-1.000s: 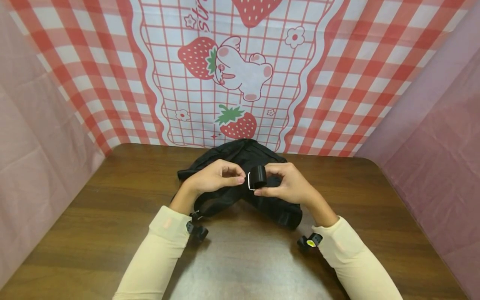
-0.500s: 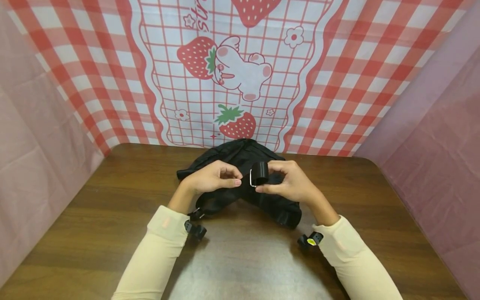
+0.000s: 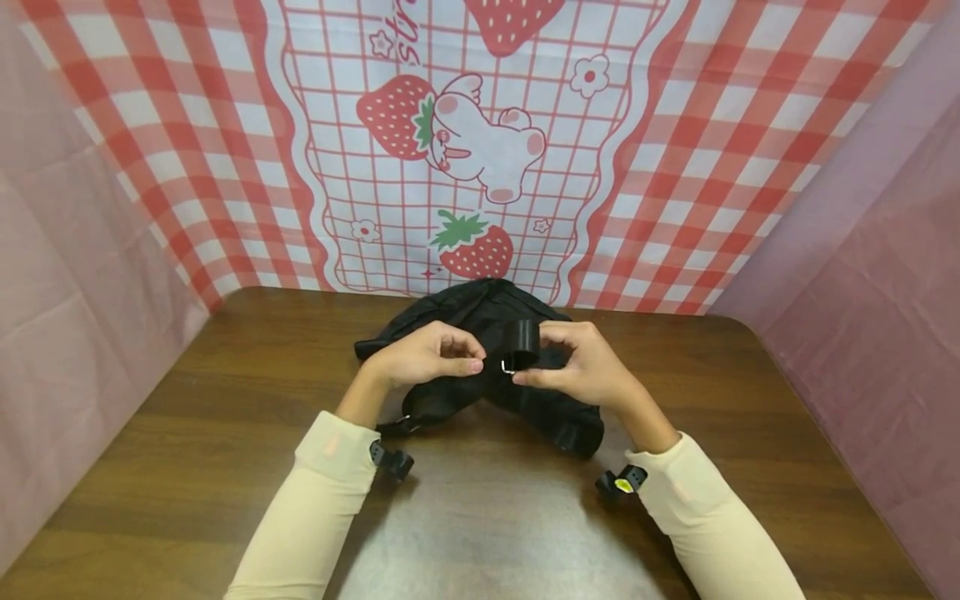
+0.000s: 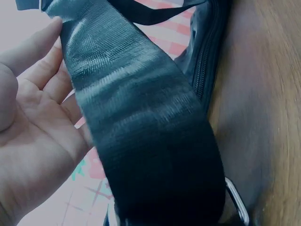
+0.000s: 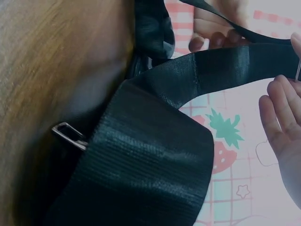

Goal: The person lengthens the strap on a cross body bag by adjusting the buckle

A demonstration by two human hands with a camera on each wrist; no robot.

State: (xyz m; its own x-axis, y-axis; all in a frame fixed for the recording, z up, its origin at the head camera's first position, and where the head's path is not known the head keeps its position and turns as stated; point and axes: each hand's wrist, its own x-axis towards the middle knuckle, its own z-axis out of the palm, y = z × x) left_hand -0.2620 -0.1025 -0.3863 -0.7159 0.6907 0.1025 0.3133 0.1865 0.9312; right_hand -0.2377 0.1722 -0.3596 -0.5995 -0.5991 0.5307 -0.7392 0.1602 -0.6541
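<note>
A black bag (image 3: 487, 304) lies on the table in front of me, its webbing strap raised between both hands. My left hand (image 3: 427, 358) pinches the strap with thumb and fingers; in the left wrist view the wide black strap (image 4: 141, 108) runs across the palm side. My right hand (image 3: 577, 367) pinches the strap beside a looped section (image 3: 522, 342), where a silver metal buckle (image 3: 506, 367) shows. A second metal buckle (image 3: 407, 422) sits lower on the strap, by the left wrist; the right wrist view shows a metal buckle (image 5: 70, 136) too. The hands hide parts of the strap.
The brown wooden table (image 3: 480, 517) extends around the bag. A red and white checked cloth with strawberries (image 3: 476, 250) hangs behind it, and pink drapes (image 3: 862, 333) stand at both sides. A zipper (image 4: 202, 61) edges the bag.
My right hand has risen slightly with the strap loop, and less of its buckle shows. My left hand has shifted slightly. The lower strap and buckle near the left wrist have turned.
</note>
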